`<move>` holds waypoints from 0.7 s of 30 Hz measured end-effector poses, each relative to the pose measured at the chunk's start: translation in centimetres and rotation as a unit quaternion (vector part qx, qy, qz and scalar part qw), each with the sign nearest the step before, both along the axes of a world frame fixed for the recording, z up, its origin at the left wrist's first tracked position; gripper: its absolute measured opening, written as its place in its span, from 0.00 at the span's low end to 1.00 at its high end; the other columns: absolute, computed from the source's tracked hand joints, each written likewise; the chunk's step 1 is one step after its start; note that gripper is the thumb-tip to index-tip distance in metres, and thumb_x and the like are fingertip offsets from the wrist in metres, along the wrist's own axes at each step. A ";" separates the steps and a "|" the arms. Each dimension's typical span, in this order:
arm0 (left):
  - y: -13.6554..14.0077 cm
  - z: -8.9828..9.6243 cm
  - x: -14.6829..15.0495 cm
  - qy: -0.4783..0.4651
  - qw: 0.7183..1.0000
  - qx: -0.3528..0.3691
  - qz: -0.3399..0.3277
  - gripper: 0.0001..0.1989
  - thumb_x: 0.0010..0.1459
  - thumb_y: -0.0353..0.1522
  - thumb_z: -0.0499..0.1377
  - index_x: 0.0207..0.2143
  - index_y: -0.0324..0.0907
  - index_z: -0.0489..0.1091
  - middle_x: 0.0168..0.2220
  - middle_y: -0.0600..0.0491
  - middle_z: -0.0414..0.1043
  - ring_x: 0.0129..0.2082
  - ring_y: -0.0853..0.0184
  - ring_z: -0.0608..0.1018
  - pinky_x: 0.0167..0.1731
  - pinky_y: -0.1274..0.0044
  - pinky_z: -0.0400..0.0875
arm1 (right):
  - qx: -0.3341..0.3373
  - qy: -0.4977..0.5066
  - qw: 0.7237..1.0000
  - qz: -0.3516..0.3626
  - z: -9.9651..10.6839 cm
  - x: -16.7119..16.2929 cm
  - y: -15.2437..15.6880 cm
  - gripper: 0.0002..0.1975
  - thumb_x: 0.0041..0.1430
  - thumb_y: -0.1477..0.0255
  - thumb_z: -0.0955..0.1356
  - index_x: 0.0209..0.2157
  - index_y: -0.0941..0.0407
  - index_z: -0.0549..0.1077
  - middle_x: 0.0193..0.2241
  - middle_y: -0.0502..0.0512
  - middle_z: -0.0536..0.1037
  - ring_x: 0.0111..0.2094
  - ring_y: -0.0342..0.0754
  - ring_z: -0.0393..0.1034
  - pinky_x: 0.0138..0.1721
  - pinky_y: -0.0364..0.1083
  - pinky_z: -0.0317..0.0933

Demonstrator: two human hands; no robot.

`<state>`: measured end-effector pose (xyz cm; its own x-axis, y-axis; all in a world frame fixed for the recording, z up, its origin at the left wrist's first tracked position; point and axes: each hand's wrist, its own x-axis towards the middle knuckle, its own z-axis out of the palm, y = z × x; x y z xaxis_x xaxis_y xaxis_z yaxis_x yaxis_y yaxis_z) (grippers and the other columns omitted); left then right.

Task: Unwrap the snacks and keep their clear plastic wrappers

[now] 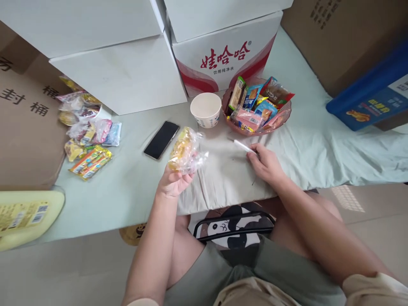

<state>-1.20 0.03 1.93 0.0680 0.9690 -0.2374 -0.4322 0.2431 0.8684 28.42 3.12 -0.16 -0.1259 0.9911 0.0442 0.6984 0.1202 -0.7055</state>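
On the worktop's (134,182) creased, pale green cloth, a flat, glossy phone (161,140) is lying left of the left hand (174,182), whose fingers are clamping the near end of a yellow packet (183,148) in crinkled clear plastic; a round white paper bowl (205,112) is standing beyond it, and the right hand's (266,163) fingers are pinching a slim white stick (243,146) before a translucent pink bowl (237,127). The packet's long axis is running away from the person, leaning rightward; the stick's tip is pointing left and slightly away.
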 end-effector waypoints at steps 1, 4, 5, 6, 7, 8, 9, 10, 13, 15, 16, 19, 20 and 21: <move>-0.1 0.0 0.0 -0.019 0.999 -0.020 -0.018 0.35 0.33 0.42 0.72 0.48 0.52 0.74 0.46 0.48 0.78 0.48 0.56 0.79 0.43 0.68 0.76 | -0.019 0.065 0.998 -0.011 0.2 -0.3 0.0 0.11 0.65 0.61 0.58 0.34 0.51 0.67 0.27 0.53 0.72 0.31 0.52 0.66 0.37 0.50 0.61; -0.2 -0.2 1.2 -0.092 0.987 -0.084 -0.103 0.31 0.39 0.49 0.67 0.46 0.46 0.74 0.40 0.46 0.79 0.36 0.58 0.80 0.34 0.68 0.76 | -0.060 0.248 0.967 -0.010 0.4 -1.8 0.1 0.15 0.64 0.57 0.57 0.30 0.51 0.63 0.23 0.50 0.66 0.28 0.50 0.62 0.35 0.49 0.61; -0.2 -0.3 1.9 -0.110 0.979 -0.104 -0.138 0.31 0.41 0.52 0.64 0.45 0.44 0.74 0.37 0.46 0.79 0.32 0.58 0.80 0.31 0.69 0.74 | -0.076 0.301 0.951 -0.001 0.3 -2.5 0.1 0.16 0.63 0.55 0.57 0.29 0.51 0.62 0.23 0.50 0.65 0.27 0.50 0.62 0.35 0.50 0.61; -0.1 -0.4 2.7 -0.123 0.970 -0.122 -0.172 0.31 0.42 0.54 0.62 0.43 0.41 0.75 0.33 0.46 0.78 0.29 0.60 0.79 0.29 0.70 0.73 | -0.094 0.350 0.932 0.009 0.1 -3.1 0.1 0.17 0.61 0.52 0.58 0.29 0.51 0.61 0.24 0.51 0.65 0.28 0.50 0.62 0.34 0.50 0.62; 0.1 -0.5 3.4 -0.130 0.960 -0.139 -0.206 0.32 0.43 0.55 0.61 0.40 0.39 0.75 0.31 0.46 0.78 0.26 0.61 0.78 0.28 0.71 0.71 | -0.110 0.392 0.913 0.018 -0.1 -3.7 0.1 0.18 0.60 0.50 0.59 0.29 0.51 0.61 0.25 0.51 0.65 0.28 0.49 0.63 0.34 0.50 0.62; 0.2 -0.5 4.0 -0.133 0.950 -0.154 -0.236 0.33 0.43 0.57 0.60 0.38 0.38 0.75 0.29 0.46 0.77 0.24 0.62 0.77 0.27 0.71 0.70 | -0.122 0.424 0.897 0.024 -0.3 -4.2 -0.1 0.19 0.58 0.49 0.61 0.29 0.51 0.61 0.26 0.50 0.65 0.28 0.49 0.63 0.34 0.49 0.62; 0.4 -0.6 4.5 -0.131 0.941 -0.167 -0.263 0.34 0.43 0.58 0.59 0.37 0.37 0.75 0.27 0.46 0.76 0.22 0.63 0.76 0.26 0.72 0.70 | -0.132 0.444 0.886 0.028 -0.6 -4.6 -0.2 0.20 0.57 0.48 0.64 0.29 0.51 0.61 0.27 0.50 0.66 0.28 0.48 0.62 0.33 0.49 0.61; 0.6 -0.7 4.8 -0.124 0.934 -0.176 -0.286 0.35 0.44 0.59 0.58 0.36 0.36 0.76 0.26 0.46 0.76 0.22 0.64 0.76 0.26 0.72 0.69 | -0.141 0.451 0.881 0.031 -0.8 -4.8 -0.4 0.20 0.55 0.49 0.67 0.30 0.51 0.62 0.27 0.49 0.66 0.28 0.46 0.62 0.32 0.47 0.60; 0.9 -0.9 5.0 -0.055 0.939 -0.168 -0.294 0.33 0.48 0.59 0.56 0.31 0.36 0.75 0.24 0.47 0.75 0.20 0.66 0.74 0.25 0.73 0.69 | -0.157 0.439 0.884 0.012 -1.0 -5.0 -0.9 0.20 0.51 0.57 0.74 0.31 0.52 0.62 0.25 0.46 0.65 0.26 0.43 0.58 0.29 0.45 0.56; 1.0 -1.1 4.8 0.033 0.971 -0.120 -0.206 0.28 0.53 0.56 0.58 0.30 0.38 0.74 0.26 0.48 0.75 0.22 0.67 0.75 0.27 0.74 0.70 | -0.147 0.439 0.886 -0.024 -0.8 -4.9 -1.0 0.19 0.50 0.59 0.74 0.30 0.52 0.61 0.25 0.45 0.64 0.25 0.42 0.58 0.29 0.44 0.55; 0.9 -1.2 4.9 0.076 0.983 -0.089 -0.145 0.25 0.54 0.54 0.60 0.32 0.39 0.74 0.28 0.48 0.77 0.26 0.67 0.76 0.29 0.75 0.71 | -0.135 0.435 0.889 -0.043 -0.7 -5.0 -1.1 0.19 0.50 0.60 0.74 0.30 0.52 0.60 0.25 0.45 0.64 0.25 0.42 0.58 0.29 0.44 0.55; 0.6 -1.3 5.6 0.118 0.992 -0.034 -0.029 0.23 0.51 0.49 0.67 0.43 0.44 0.73 0.43 0.50 0.78 0.41 0.64 0.79 0.39 0.74 0.75 | -0.110 0.395 0.910 -0.060 -0.3 -5.3 -1.4 0.17 0.51 0.60 0.73 0.30 0.52 0.61 0.26 0.46 0.66 0.27 0.43 0.61 0.31 0.45 0.58; 0.5 -1.4 6.1 0.106 0.993 -0.035 -0.024 0.26 0.50 0.48 0.69 0.47 0.47 0.70 0.48 0.50 0.76 0.45 0.62 0.79 0.42 0.73 0.76 | -0.102 0.373 0.920 -0.057 -0.3 -5.4 -1.5 0.16 0.51 0.60 0.72 0.31 0.52 0.63 0.28 0.48 0.69 0.29 0.45 0.63 0.33 0.46 0.60; 0.4 -1.5 6.6 0.094 0.995 -0.036 -0.019 0.30 0.48 0.48 0.71 0.50 0.50 0.67 0.50 0.51 0.75 0.48 0.61 0.79 0.44 0.72 0.76 | -0.093 0.348 0.931 -0.053 -0.2 -5.6 -1.7 0.15 0.52 0.60 0.72 0.33 0.52 0.65 0.30 0.50 0.72 0.31 0.47 0.66 0.36 0.48 0.61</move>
